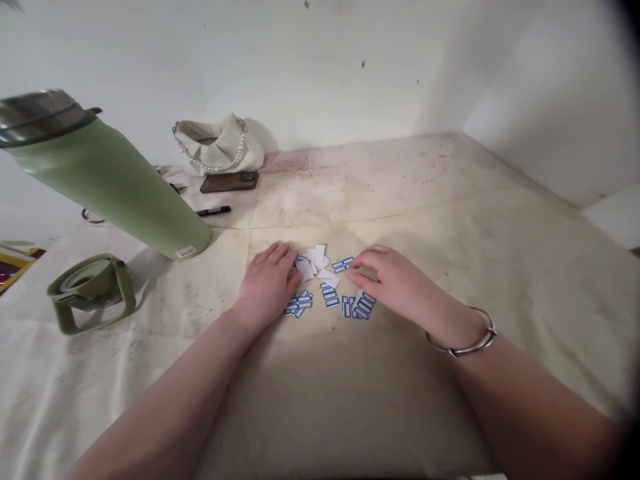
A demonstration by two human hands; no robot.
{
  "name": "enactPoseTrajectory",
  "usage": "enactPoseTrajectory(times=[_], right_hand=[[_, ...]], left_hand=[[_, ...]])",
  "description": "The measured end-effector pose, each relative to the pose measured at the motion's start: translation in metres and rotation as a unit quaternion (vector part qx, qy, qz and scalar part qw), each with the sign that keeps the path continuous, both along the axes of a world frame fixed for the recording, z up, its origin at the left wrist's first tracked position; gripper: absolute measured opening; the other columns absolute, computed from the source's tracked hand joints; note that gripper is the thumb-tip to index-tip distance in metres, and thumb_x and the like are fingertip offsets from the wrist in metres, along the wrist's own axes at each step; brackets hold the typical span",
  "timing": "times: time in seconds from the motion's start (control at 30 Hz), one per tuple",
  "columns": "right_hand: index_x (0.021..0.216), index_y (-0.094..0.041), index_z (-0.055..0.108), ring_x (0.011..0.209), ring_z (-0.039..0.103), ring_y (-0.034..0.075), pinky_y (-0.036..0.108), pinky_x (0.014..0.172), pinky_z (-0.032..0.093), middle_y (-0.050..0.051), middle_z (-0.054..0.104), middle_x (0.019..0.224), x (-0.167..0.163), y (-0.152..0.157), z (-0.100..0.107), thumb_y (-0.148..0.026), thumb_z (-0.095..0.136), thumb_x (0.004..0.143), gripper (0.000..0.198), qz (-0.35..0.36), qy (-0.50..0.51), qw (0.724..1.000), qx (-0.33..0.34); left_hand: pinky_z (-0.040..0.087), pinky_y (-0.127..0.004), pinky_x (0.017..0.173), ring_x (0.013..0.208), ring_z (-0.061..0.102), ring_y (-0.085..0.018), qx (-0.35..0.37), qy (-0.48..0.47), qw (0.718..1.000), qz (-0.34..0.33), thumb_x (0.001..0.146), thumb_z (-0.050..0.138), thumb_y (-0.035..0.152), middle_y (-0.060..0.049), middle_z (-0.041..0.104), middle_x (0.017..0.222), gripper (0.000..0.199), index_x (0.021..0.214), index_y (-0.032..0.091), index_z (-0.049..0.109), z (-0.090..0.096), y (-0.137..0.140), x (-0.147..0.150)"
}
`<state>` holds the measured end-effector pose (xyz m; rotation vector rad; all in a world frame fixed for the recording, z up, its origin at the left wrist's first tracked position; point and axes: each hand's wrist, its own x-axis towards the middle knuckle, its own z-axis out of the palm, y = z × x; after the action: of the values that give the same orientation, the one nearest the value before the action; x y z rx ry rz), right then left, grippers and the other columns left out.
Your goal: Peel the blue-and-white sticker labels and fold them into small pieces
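Note:
A loose heap of small white paper slips [316,257] lies on the cloth-covered table between my hands. Around its near side are blue-bordered paper labels, in a left cluster [299,304], a middle group [329,295] and a right cluster [358,306]. My left hand [270,280] rests palm down at the heap's left edge, fingers stretched out and covering some slips. On the other side, my right hand [383,270] has its thumb and fingers apart. Its fingertips are beside a blue-bordered label [343,265]; whether they touch it I cannot tell. A metal bracelet [470,340] circles my right wrist.
A tall green bottle [120,187] with a steel top stands at the left, near a green lid with a handle [93,293]. Behind are a black marker [215,211], a phone [230,181] and a cream handbag [215,143]. White walls [350,67] border the table.

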<state>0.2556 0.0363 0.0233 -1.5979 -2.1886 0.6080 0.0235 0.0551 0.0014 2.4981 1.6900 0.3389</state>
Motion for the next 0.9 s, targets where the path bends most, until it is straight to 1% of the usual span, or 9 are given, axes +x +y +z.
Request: enactPoseTrajectory(times=[0.13,0.3,0.37,0.47,0.57,0.67,0.73,0.83,0.9], right_hand=[[0.089,-0.017,0.067,0.092,0.058,0.021,0.033,0.084,0.046,0.008,0.064,0.095,-0.001,0.001,-0.002,-0.027,0.055,0.084,0.016,0.003,0.002,1.0,0.001],[0.09,-0.017,0.067,0.09,0.059,0.02,0.03,0.079,0.047,0.008,0.064,0.095,-0.001,0.0,-0.002,-0.027,0.055,0.084,0.016,-0.001,0.005,1.0,-0.002],[0.09,-0.017,0.067,0.086,0.06,0.019,0.03,0.075,0.047,0.008,0.063,0.095,0.0,0.0,-0.002,-0.027,0.055,0.084,0.017,-0.005,0.008,1.0,-0.002],[0.089,-0.017,0.067,0.079,0.06,0.017,0.029,0.071,0.047,0.007,0.064,0.094,0.0,0.0,-0.002,-0.027,0.055,0.084,0.017,-0.015,0.009,1.0,0.004],[0.089,-0.017,0.067,0.077,0.06,0.017,0.029,0.07,0.047,0.007,0.064,0.093,0.0,0.0,-0.003,-0.027,0.055,0.084,0.017,-0.02,0.012,1.0,0.011],[0.089,-0.018,0.067,0.078,0.06,0.017,0.03,0.07,0.047,0.006,0.064,0.093,0.001,0.0,-0.003,-0.029,0.054,0.085,0.018,-0.021,0.013,1.0,0.013],[0.089,-0.018,0.067,0.078,0.061,0.017,0.03,0.07,0.047,0.006,0.064,0.092,0.002,0.0,-0.004,-0.029,0.053,0.085,0.018,-0.021,0.013,1.0,0.014],[0.09,-0.018,0.067,0.078,0.061,0.018,0.03,0.071,0.048,0.006,0.064,0.092,0.003,0.0,-0.003,-0.029,0.053,0.085,0.019,-0.022,0.008,1.0,0.017],[0.091,-0.017,0.067,0.081,0.062,0.019,0.031,0.073,0.05,0.007,0.064,0.092,0.003,0.001,-0.004,-0.029,0.053,0.085,0.019,-0.022,0.003,1.0,0.021]], left_hand=[[0.039,-0.042,0.097,0.114,0.051,-0.028,0.013,-0.034,0.999,-0.01,0.079,0.055,0.025,-0.01,0.06,0.119,0.023,0.099,0.021,0.064,0.0,0.0,0.002],[0.044,-0.034,0.072,0.083,0.058,-0.024,-0.001,-0.101,0.994,0.033,0.074,0.057,0.025,-0.005,0.065,0.082,0.004,0.075,0.022,0.06,0.006,-0.003,0.002],[0.042,-0.03,0.062,0.07,0.058,-0.02,-0.043,-0.162,0.983,0.075,0.077,0.056,0.029,-0.002,0.064,0.073,0.008,0.076,0.022,0.06,0.006,-0.005,0.003],[0.04,-0.025,0.055,0.061,0.057,-0.015,-0.11,-0.307,0.939,0.111,0.081,0.054,0.037,0.0,0.064,0.072,0.018,0.087,0.022,0.06,0.005,-0.007,0.004],[0.04,-0.022,0.052,0.056,0.056,-0.013,-0.12,-0.396,0.899,0.142,0.079,0.056,0.042,0.002,0.061,0.066,0.026,0.095,0.022,0.059,0.007,-0.007,0.003],[0.035,-0.021,0.047,0.047,0.048,-0.011,-0.114,-0.376,0.906,0.157,0.076,0.06,0.047,0.005,0.053,0.054,0.034,0.1,0.022,0.061,0.014,-0.007,0.001],[0.033,-0.021,0.045,0.045,0.046,-0.01,-0.137,-0.36,0.915,0.12,0.075,0.06,0.05,0.005,0.052,0.053,0.04,0.101,0.02,0.062,0.019,-0.009,-0.001],[0.039,-0.024,0.05,0.053,0.053,-0.013,-0.157,-0.341,0.925,0.058,0.083,0.048,0.053,0.0,0.059,0.062,0.044,0.102,0.017,0.063,0.023,-0.012,-0.003],[0.046,-0.029,0.06,0.066,0.06,-0.018,-0.104,-0.28,0.952,0.062,0.088,0.038,0.053,-0.005,0.065,0.073,0.047,0.105,0.017,0.063,0.022,-0.011,-0.006]])
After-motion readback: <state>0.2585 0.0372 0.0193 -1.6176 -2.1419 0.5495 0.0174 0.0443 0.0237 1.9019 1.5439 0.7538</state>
